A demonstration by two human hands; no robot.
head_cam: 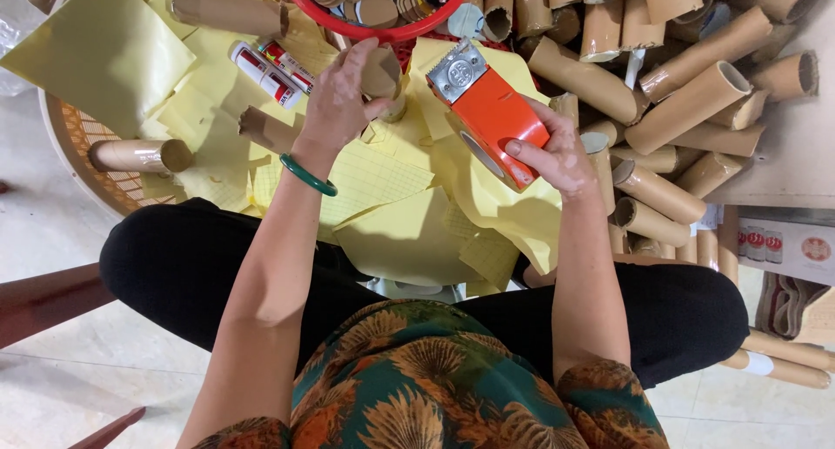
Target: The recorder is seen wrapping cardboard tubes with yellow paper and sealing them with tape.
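Two hands are at work over my lap, seen from the head camera looking straight down. My left hand (337,97) is curled around a short brown cardboard tube (380,72), the fingers (358,56) wrapped over its top and the thumb pressing from the near side, so the tube sits inside my grip with its open end poking out toward the orange tape dispenser (488,113). A green bangle (306,175) rings that wrist. My right hand (557,153) clasps the tape dispenser from its right side, thumb laid across the orange body and the other fingers hidden behind it; its metal blade end points up and away from me, just right of the tube without clearly touching it. Below the dispenser, yellow paper sheets (409,232) spread across my knees. Left of the dispenser, beyond the tube, lie two red-and-white glue sticks (270,71) on more yellow paper. Above the dispenser sits a red basket (383,33) holding round discs. Right of the dispenser is a heap of long cardboard tubes (687,106).
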